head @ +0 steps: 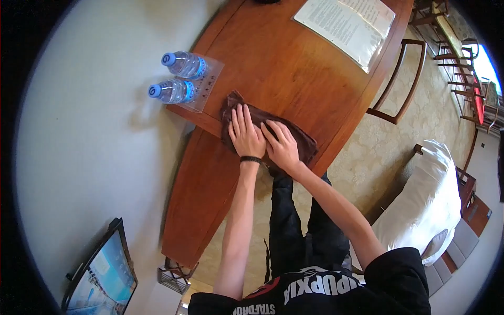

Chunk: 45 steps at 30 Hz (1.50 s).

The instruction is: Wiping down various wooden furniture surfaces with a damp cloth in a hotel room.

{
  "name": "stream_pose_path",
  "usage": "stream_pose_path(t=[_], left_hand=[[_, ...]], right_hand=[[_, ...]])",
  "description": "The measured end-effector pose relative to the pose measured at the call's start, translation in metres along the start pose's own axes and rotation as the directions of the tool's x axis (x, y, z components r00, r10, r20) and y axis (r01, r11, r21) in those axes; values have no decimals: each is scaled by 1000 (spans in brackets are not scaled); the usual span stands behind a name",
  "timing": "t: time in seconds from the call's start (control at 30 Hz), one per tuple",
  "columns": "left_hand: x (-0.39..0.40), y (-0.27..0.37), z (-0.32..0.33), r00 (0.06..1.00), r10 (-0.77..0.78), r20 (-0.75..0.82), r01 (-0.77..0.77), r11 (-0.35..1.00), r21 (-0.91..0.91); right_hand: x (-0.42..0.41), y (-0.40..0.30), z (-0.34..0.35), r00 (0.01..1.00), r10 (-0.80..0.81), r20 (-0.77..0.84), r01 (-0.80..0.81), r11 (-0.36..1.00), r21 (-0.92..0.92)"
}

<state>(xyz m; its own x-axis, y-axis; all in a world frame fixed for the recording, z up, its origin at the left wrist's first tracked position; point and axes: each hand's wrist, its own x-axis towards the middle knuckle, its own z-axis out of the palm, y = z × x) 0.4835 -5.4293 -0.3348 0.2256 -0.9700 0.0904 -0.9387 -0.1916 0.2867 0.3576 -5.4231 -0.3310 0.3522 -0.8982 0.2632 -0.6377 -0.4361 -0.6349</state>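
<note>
A dark brown cloth [299, 136] lies bunched near the end of a reddish-brown wooden desk [271, 75]. My left hand [247, 134] rests flat on its left part, fingers pointing toward the far side, with a black bracelet at the wrist. Beside it, my right hand [282, 145] presses on the middle of the cloth with the fingers slightly bent. The two hands nearly touch at the thumbs. Part of the cloth is hidden under both palms, and its near edge reaches the desk's edge.
Two water bottles [189, 65] stand on a clear acrylic tray [210, 80] by the wall. Sheets in a plastic sleeve [346, 27] lie at the far right. A lower wooden surface [201, 197] adjoins the desk. A wooden chair [409, 82], a bed [421, 204] and a wall television [104, 271] surround it.
</note>
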Motion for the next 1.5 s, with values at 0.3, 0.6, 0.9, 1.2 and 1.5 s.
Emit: stream_pose_path(t=[0.3,0.6,0.9,1.2,1.5], left_hand=[[72,-44,0,962,274,3,-273,962,-22],[72,-34,1,965,260,0,-260,965,9],[75,-27,-5,970,240,27,-239,971,-29],[55,27,19,994,-112,18,111,993,47],[101,134,48,992,-7,128,4,1000,27]], right_hand=[[57,-8,31,998,-33,-49,26,990,-135],[53,-8,24,999,0,-32,-6,982,-187],[55,-3,23,999,17,-31,-21,991,-133],[53,37,-7,994,-15,104,11,999,39],[67,134,-84,985,-20,171,30,998,-56]])
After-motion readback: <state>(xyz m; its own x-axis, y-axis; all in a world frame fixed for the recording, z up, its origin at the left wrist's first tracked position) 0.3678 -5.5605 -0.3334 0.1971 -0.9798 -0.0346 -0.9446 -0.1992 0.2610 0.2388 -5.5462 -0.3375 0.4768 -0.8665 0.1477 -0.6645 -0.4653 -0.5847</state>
